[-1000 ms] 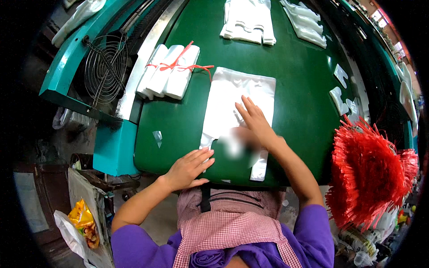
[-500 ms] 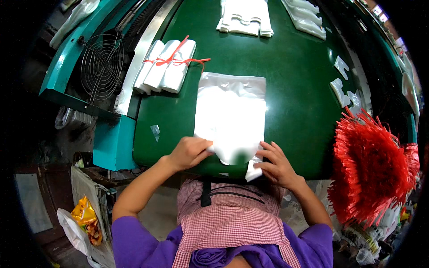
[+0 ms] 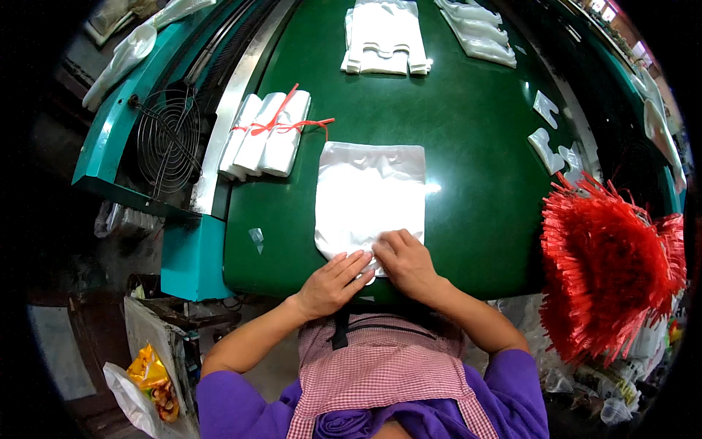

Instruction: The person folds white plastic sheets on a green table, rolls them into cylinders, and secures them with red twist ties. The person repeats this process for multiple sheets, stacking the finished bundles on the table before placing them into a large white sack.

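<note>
White plastic bags (image 3: 365, 197) lie in a flat stack on the green table in front of me, their near end folded in. My left hand (image 3: 333, 284) rests across that near end, fingers stretched out and pressed down on the plastic. Beside it, my right hand (image 3: 406, 262) lies on the stack's near right part. Its fingers are bent and apart on the plastic, the tips slightly blurred. Between the two hands a small bit of the folded end shows; the rest of it is hidden under them.
Rolled white bags (image 3: 274, 135) tied with red ribbon lie at the left. Farther off are a stack of cut bags (image 3: 384, 36) and more folded bags (image 3: 479, 33). A red bundle of plastic strips (image 3: 607, 271) sits at the right edge, near plastic offcuts (image 3: 545, 150).
Both hands have come inward from the stack's near sides and now lie close together on its near end. The loose flap at the near right is folded in. The view has shifted slightly.
</note>
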### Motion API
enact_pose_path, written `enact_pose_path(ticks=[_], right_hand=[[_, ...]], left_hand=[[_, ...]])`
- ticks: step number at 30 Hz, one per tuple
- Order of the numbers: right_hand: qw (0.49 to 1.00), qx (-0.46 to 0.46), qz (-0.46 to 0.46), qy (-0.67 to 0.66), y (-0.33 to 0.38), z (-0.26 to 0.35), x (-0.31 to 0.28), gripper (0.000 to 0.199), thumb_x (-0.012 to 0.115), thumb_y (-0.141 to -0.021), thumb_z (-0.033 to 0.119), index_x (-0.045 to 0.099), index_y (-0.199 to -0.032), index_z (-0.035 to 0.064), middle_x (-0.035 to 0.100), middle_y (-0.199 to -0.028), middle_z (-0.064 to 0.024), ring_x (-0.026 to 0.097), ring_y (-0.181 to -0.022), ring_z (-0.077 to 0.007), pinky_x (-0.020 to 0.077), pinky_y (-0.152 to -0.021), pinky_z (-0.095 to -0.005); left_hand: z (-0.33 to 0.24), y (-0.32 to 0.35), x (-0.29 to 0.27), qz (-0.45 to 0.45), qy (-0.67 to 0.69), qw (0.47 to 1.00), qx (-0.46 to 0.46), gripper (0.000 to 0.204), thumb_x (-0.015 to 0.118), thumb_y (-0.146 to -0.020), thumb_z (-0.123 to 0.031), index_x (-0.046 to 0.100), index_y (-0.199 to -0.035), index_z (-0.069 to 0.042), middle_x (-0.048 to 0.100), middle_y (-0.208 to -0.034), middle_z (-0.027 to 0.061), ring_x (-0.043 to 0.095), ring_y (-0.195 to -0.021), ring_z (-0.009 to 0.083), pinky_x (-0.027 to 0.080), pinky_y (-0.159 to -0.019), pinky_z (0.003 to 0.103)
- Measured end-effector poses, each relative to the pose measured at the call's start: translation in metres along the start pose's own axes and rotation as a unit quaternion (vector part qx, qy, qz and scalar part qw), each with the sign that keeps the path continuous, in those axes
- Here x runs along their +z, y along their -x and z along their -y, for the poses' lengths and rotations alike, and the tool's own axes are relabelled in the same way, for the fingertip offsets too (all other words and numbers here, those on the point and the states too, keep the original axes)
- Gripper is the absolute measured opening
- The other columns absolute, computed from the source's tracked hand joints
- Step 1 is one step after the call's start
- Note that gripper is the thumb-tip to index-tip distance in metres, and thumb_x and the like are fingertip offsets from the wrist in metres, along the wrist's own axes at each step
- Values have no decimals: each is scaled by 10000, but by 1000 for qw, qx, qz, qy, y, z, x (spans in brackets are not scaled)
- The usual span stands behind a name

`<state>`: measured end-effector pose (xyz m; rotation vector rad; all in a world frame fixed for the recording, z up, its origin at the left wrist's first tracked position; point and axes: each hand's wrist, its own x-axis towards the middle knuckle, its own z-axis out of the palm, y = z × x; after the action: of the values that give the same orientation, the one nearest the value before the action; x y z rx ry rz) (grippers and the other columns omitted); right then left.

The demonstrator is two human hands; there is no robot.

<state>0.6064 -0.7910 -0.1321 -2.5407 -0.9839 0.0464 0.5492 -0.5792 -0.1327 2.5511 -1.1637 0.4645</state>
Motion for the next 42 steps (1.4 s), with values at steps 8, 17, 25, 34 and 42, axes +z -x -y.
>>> enact_pose_path(ticks=[8,17,25,34,42], right_hand=[[998,-8,-11,-57,-31,-29,-25,570,539,-905,317,412,-1338,-31,332,-1458,-211,275,-1379,-340,234,-1114,-471],[998,-37,-43,4,-13,-21,2,633,648,-837,306,423,-1334,-14,337,-1452,-208,279,-1374,-351,243,-1112,-479],[706,203,-68,-675,48,33,-7,500,578,-920,117,385,-1348,-53,470,-1343,-219,534,-1192,-302,474,-960,-355],[684,230,-31,-691,3,-27,-20,565,517,-785,-124,485,-1329,24,554,-1275,-142,539,-1163,-227,420,-1015,-344],[976,-210,60,-2,-7,-54,-29,435,532,-833,57,551,-1267,85,470,-1379,-162,461,-1275,-286,318,-1099,-440]], left_hand=[[60,-65,10,120,203,950,-204,185,545,-886,-178,631,-966,-35,658,-927,169,632,-828,347,504,-708,426],[38,-46,4,-58,-18,997,-41,297,640,-792,-222,614,-1031,-47,614,-1040,86,594,-966,251,456,-871,424],[56,-62,17,55,23,989,-132,247,617,-694,-82,590,-939,-71,571,-896,83,576,-846,270,494,-722,398],[48,-16,-23,207,201,957,-41,246,674,-749,-126,649,-993,-141,472,-1376,74,350,-1332,347,254,-1026,629],[60,-49,-13,89,-19,995,34,122,654,-710,-174,623,-826,-154,562,-955,51,542,-1011,224,369,-919,445]])
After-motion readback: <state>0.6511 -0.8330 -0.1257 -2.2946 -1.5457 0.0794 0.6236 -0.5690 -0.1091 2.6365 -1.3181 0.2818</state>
